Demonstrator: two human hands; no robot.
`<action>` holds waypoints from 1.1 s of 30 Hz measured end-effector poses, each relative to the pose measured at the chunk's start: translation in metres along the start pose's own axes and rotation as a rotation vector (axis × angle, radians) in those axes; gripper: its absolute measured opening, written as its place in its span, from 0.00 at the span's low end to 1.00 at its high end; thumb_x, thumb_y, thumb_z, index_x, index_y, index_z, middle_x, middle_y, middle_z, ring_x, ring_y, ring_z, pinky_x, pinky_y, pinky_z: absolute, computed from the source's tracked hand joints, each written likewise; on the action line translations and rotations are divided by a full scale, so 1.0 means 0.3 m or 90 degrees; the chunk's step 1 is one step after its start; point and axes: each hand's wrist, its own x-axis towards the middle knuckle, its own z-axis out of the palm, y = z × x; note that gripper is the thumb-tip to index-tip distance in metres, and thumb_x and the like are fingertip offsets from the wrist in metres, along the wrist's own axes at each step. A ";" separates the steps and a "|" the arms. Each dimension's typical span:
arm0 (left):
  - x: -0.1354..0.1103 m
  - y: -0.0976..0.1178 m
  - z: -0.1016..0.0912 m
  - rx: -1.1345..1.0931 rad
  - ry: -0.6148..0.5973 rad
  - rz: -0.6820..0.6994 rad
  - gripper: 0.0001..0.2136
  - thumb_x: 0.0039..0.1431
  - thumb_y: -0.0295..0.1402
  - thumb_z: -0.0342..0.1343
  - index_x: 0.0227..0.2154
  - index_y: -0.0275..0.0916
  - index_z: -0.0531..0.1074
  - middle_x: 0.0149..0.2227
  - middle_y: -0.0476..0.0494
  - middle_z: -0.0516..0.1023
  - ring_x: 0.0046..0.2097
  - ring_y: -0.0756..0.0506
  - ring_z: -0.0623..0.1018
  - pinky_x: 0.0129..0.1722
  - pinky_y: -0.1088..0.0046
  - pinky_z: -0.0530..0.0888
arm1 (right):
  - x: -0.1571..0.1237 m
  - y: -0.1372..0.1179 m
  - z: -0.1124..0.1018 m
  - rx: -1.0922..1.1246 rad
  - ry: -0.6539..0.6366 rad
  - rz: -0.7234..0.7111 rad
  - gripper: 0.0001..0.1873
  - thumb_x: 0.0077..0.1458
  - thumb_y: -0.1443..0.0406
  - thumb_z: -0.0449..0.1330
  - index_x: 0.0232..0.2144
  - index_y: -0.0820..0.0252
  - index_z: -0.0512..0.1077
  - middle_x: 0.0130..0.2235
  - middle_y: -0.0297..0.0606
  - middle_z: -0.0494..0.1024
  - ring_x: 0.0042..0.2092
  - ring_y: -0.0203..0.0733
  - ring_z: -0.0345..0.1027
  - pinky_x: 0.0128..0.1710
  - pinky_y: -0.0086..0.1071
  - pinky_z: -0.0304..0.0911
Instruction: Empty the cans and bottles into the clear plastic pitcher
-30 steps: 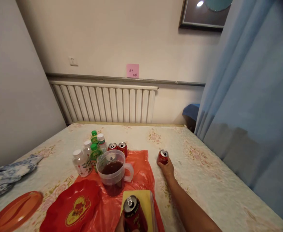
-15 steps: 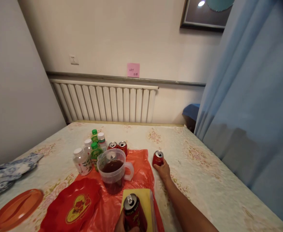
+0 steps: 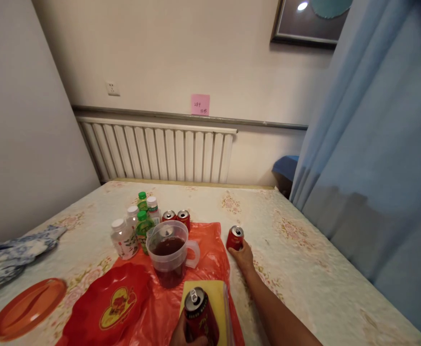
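My left hand (image 3: 186,334) is closed around a tall dark red drink can (image 3: 202,317) at the bottom middle, over a yellow pad (image 3: 217,300). The can's top faces me, with its tab raised. Farther right, my right hand (image 3: 244,254) grips a short red can (image 3: 235,237) that stands on the flowered cloth; its top looks opened. Between the hands and the bottles, a clear plastic jug (image 3: 174,276) with dark brown liquid stands on a red plastic sheet (image 3: 208,254). Two more red cans (image 3: 183,219) stand just behind the jug.
Several bottles with white or green caps (image 3: 124,239) crowd left of the jug. A red scalloped tray (image 3: 88,312) lies in front of them, with an orange lid (image 3: 30,307) farther left. Patterned blue-white fabric (image 3: 16,257) rests at the left edge. A blue curtain (image 3: 368,192) hangs right.
The view has shifted very slightly. Both hands keep their hold on the cans, and nothing else has visibly moved.
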 end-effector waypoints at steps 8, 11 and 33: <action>-0.008 -0.013 0.020 -0.013 0.036 0.035 0.28 0.32 0.26 0.63 0.45 0.38 0.72 0.43 0.40 0.81 0.50 0.33 0.76 0.53 0.59 0.70 | -0.016 0.025 -0.016 0.030 0.034 0.046 0.39 0.31 0.59 0.67 0.50 0.63 0.70 0.48 0.46 0.79 0.51 0.54 0.72 0.50 0.39 0.66; -0.007 -0.021 0.023 -0.048 0.015 0.029 0.29 0.31 0.25 0.63 0.45 0.37 0.72 0.44 0.38 0.80 0.49 0.34 0.76 0.52 0.60 0.70 | -0.055 0.043 -0.032 0.038 0.051 0.077 0.43 0.34 0.57 0.65 0.55 0.66 0.66 0.51 0.51 0.76 0.53 0.54 0.71 0.52 0.40 0.66; -0.083 0.070 0.032 -0.138 -0.108 0.070 0.38 0.29 0.40 0.74 0.48 0.35 0.69 0.46 0.35 0.79 0.49 0.34 0.76 0.50 0.59 0.71 | -0.502 0.027 -0.220 -0.007 0.009 0.056 0.25 0.45 0.55 0.56 0.43 0.62 0.74 0.39 0.44 0.82 0.41 0.50 0.76 0.46 0.39 0.69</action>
